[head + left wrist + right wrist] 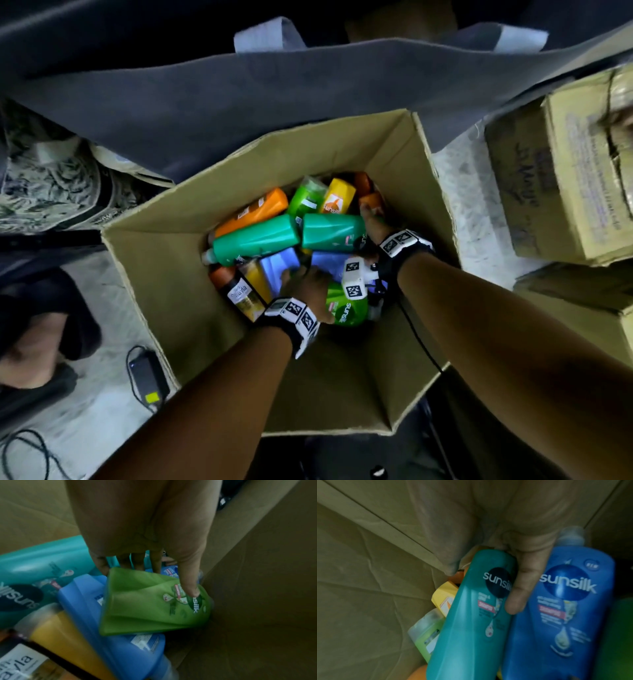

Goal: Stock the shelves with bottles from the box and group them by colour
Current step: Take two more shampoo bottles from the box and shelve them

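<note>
An open cardboard box (144, 260) on the floor holds several shampoo bottles lying in a heap. Both my hands are down inside it. My left hand (303, 282) (154, 577) grips a light green Sunsilk bottle (346, 308) (145, 601), thumb on its label and fingers behind its top edge. My right hand (370, 219) (484, 585) grips a teal Sunsilk bottle (332, 233) (471, 622), with the thumb wedged between it and a blue Sunsilk bottle (565, 615). Another teal bottle (253, 241), an orange one (253, 210) and a yellow one (337, 197) lie around them. No shelf is in view.
Taped cardboard boxes (565, 192) stand close on the right. A grey fabric bag (239, 102) lies behind the box. A black power adapter (147, 377) with its cable lies on the floor at the left, near a patterned cloth (44, 178).
</note>
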